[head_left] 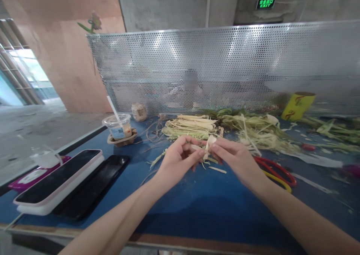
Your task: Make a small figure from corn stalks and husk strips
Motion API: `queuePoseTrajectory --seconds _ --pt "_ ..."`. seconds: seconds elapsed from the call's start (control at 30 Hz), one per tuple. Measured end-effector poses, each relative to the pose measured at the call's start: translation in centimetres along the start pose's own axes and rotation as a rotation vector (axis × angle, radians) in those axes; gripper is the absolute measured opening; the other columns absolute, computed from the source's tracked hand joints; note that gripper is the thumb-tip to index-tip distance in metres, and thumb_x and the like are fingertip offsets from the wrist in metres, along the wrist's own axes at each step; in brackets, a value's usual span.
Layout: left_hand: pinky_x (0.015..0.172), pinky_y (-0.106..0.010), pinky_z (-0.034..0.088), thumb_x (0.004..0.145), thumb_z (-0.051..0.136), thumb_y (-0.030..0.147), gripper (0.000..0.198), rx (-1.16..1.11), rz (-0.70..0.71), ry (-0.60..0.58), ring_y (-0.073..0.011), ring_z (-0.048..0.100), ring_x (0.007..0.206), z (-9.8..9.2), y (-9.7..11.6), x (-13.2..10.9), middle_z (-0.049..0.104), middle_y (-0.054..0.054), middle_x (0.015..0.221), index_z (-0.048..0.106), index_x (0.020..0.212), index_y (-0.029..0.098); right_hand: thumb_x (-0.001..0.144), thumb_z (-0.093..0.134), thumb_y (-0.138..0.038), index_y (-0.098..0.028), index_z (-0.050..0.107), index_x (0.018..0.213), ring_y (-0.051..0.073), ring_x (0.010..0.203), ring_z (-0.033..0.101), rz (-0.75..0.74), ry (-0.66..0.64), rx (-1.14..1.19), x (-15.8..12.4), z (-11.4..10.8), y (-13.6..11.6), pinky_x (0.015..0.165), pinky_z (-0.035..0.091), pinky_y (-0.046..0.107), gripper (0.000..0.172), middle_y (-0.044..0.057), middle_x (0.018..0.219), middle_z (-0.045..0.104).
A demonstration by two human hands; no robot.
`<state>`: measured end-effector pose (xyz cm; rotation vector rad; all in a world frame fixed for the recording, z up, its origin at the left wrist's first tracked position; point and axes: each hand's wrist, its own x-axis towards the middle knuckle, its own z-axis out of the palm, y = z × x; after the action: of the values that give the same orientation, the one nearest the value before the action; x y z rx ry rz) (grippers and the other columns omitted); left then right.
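Observation:
My left hand (180, 157) and my right hand (234, 157) meet over the blue table (197, 202), both pinched on a small pale piece of folded husk strip (207, 145). The fingers of both hands are closed round it. Loose bits of husk (217, 169) lie on the table just under the hands. Behind them sits a tidy bundle of pale husk strips (191, 126).
Two phones (56, 180) lie at the left, and a plastic cup with a straw (119, 127) stands in a tray. Red and yellow scissors (277, 170) rest by my right wrist. Loose green husks (261, 133), a yellow cup (298, 105) and a perforated metal screen (225, 67) are behind.

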<state>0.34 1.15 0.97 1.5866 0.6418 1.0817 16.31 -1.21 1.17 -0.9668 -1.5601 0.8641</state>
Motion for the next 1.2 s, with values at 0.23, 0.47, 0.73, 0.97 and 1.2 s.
queuePoseTrajectory --seconds 0.23,0.47,0.73,0.97,1.2 --pt "0.04 -0.017 0.036 0.073 0.059 0.036 0.023 -0.076 -0.176 -0.164 -0.0046 0.042 0.044 0.5 0.0 -0.3 0.052 0.003 0.055 0.058 0.08 0.015 0.07 0.062 -0.028 -0.02 0.059 0.07 0.013 0.068 0.05 -0.059 0.018 0.017 0.0 -0.2 -0.1 0.06 0.04 0.027 0.008 0.0 0.073 0.052" --pt "0.041 -0.015 0.034 0.067 0.065 0.034 0.021 0.014 -0.266 -0.147 -0.0044 0.042 0.047 0.4 0.1 -0.4 0.048 0.005 0.054 0.059 0.075 0.015 0.063 0.07 -0.024 -0.021 0.06 0.059 0.01 0.069 0.048 0.001 0.14 0.291 0.1 0.4 1.0 0.062 0.038 0.023 0.011 -0.003 0.074 0.048" --pt "0.045 -0.016 0.034 0.071 0.061 0.038 0.025 -0.074 -0.284 -0.186 -0.0035 0.041 0.046 0.4 0.3 -0.6 0.048 0.004 0.052 0.058 0.071 0.013 0.071 0.064 -0.033 -0.024 0.063 0.069 0.022 0.108 0.044 -0.148 0.21 -0.066 0.2 -0.7 0.7 0.09 0.032 0.037 0.01 0.003 0.108 0.051" --pt "0.044 -0.017 0.031 0.06 0.072 0.03 0.029 -0.142 -0.242 -0.053 -0.0025 0.039 0.044 0.2 0.3 -0.3 0.049 0.005 0.055 0.056 0.077 0.014 0.072 0.054 -0.054 -0.02 0.051 0.081 0.025 0.089 0.046 -0.464 0.062 -0.853 -0.3 -1.9 -1.2 0.077 0.03 0.038 0.035 0.007 0.089 0.055" --pt "0.047 -0.018 0.034 0.068 0.064 0.034 0.024 0.121 -0.145 -0.08 -0.0063 0.047 0.05 0.1 -0.1 -0.2 0.056 0.002 0.06 0.061 0.08 0.014 0.088 0.042 -0.03 -0.018 0.052 0.069 0.014 0.07 0.044 -0.495 -0.264 -1.048 -0.4 -1.2 -1.2 0.07 0.023 0.033 0.025 0.0 0.066 0.054"
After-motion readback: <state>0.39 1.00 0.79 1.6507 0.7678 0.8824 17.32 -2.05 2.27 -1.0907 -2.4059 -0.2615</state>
